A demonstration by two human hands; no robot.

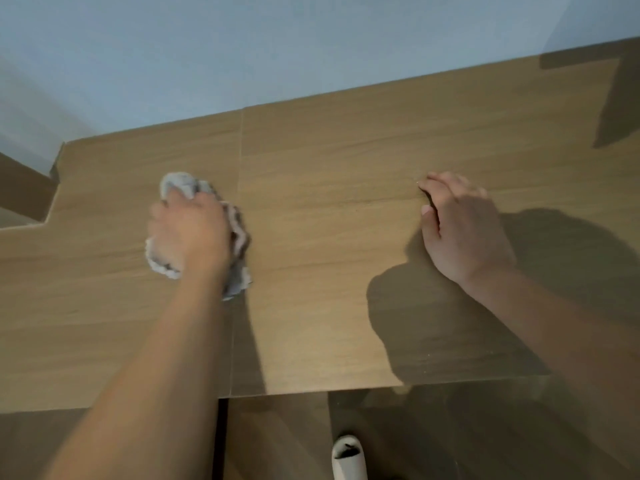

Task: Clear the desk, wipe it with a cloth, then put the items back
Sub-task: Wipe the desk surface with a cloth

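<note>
While my left hand [188,230] presses the crumpled grey cloth [239,233] onto the wooden surface [329,168], its fingers curled round the fabric, my right hand [460,226] rests well apart, fingers [436,183] bent, fingertips touching the wood, holding nothing.

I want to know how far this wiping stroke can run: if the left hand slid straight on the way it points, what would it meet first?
Nothing on the desk: the left hand, gripping the cloth, faces bare wood, then probably the wall.
</note>
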